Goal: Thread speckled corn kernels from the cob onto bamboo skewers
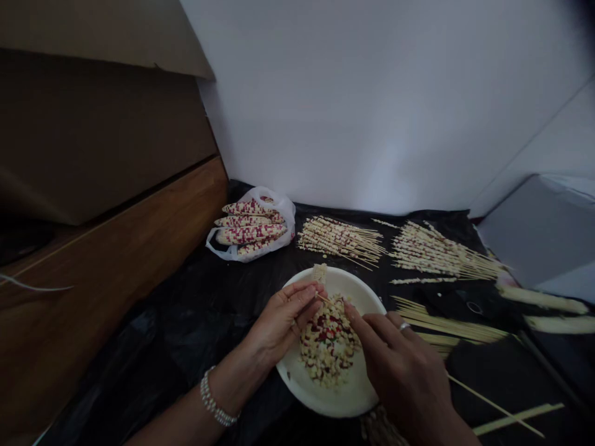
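While the left hand (281,319) pinches the tip end of a skewer (331,301) above the bowl (357,396) of kernels (328,353), the right hand's (406,353) fingers appear to grasp its shaft. Threading seems the step in hand; next probably calls for steadying the skewer and pushing a kernel straight on.
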